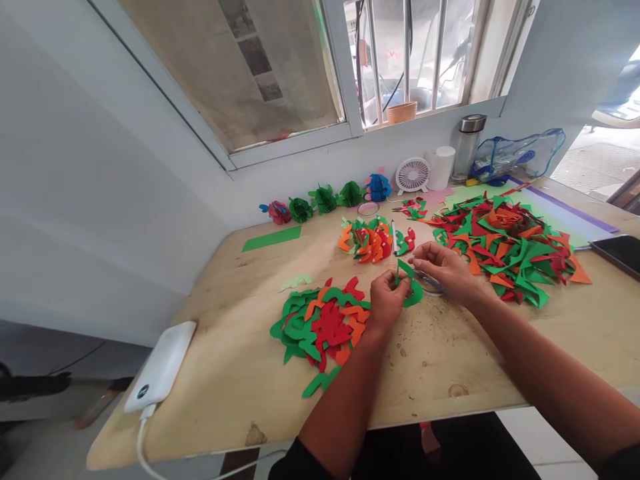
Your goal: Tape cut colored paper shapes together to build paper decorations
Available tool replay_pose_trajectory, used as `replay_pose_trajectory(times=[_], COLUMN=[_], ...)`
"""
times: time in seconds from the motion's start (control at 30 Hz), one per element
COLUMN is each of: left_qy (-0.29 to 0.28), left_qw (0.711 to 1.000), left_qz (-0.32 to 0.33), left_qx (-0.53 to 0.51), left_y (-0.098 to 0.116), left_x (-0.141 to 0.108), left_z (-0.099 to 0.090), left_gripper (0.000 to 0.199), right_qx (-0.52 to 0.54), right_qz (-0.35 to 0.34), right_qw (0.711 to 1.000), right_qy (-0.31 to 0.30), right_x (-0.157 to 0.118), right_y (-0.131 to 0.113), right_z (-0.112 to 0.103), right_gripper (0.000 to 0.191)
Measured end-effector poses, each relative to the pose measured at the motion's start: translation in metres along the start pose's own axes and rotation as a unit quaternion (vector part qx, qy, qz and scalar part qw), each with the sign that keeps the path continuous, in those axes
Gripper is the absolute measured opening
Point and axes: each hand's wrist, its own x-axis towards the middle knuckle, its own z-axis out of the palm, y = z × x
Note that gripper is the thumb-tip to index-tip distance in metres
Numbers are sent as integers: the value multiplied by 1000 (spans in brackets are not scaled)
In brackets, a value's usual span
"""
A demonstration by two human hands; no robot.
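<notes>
white rectangular power bank (161,365): near left table edge | small round white fan (413,175): beside white cylinder (441,168) | clear metal-lidded bottle (466,151): beside transparent blue-trimmed plastic bag (520,155)

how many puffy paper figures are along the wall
5: left to right, a pink one, a green one, a second green, a third green and a blue one; more may be hidden.

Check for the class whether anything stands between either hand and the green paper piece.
Nothing visible blocks the left hand: its fingers pinch the green paper piece. Beside the paper, under the right hand, is a partly hidden greyish tool; whether it bars that hand, I cannot tell.
</notes>
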Motion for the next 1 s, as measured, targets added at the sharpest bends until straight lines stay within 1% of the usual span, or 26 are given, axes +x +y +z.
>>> replay_pose_trajectory(times=[0.07, 0.13, 0.2, 0.27, 0.37, 0.5, 0.6, 0.67, 0.77, 0.87, 0.93, 1.0], left_qy=[-4, 2, 15, 31, 54, 68, 72, 64, 38, 29, 33, 40], left_qw=[999, 993, 979, 964, 952, 945, 948, 956, 981, 996, 998, 998], left_qz=[18, 57, 96, 115, 119, 134, 139, 134, 121, 85, 54, 28], left_qx=[38, 104, 180, 238, 278, 292, 277, 252, 147, 28, -15, -35], left_y=[0, -1, 0, 1, 4, 9, 8, 5, 0, -3, -1, 2], left_x=[-1, -3, -4, -6, -9, -13, -13, -11, -5, 0, 2, 2], left_z=[0, 0, -1, -1, -1, -1, -2, -3, -3, -2, -2, -1], left_gripper=[13, 8, 8, 11, 15, 19, 19, 17, 13, 14, 16, 18], right_qx=[-5, -7, -3, 3, 11, 9, 0, -4, -6, -5, -3, -1], right_qz=[-11, -15, -10, -2, 1, 3, 2, 0, 8, 16, 16, 14], right_qw=[1000, 1000, 1000, 1000, 1000, 1000, 1000, 1000, 1000, 1000, 1000, 1000], right_qy=[-12, -14, -8, -6, -5, -5, -3, -7, -10, -6, -5, -7], right_x=[1, 2, 2, 2, 1, 2, 4, 5, 4, 3, 2, 1], right_y=[3, 6, 7, 6, 3, 1, 3, 4, 5, 5, 5, 5], right_z=[0, 0, 1, 1, 2, 2, 2, 2, 3, 4, 5, 6], right_gripper=[28, 29, 30, 32, 34, 36, 37, 37, 36, 35, 35, 34])
